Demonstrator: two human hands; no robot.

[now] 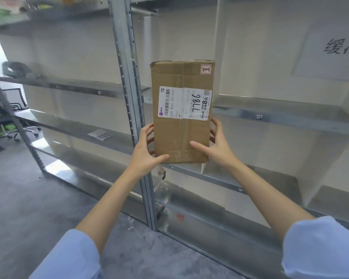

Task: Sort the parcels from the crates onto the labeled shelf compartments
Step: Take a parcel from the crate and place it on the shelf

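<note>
A brown cardboard parcel [182, 135] stands upright in the air in front of the metal shelving. Its white shipping label [184, 103] carries a barcode and the handwritten number 7786. My left hand [147, 148] grips the parcel's lower left edge, thumb on the front and fingers behind. My right hand [215, 143] grips the lower right edge the same way. The parcel is level with the middle shelf board [280, 115] of the right bay. A paper sign [330, 51] with handwritten characters hangs on the wall behind that bay.
A steel upright [129, 93] divides the left and right bays, just left of the parcel. A small sheet of stickers [101, 135] lies on a left shelf. An office chair [14, 115] stands at far left on the grey floor. Items sit on the top shelf [8, 13].
</note>
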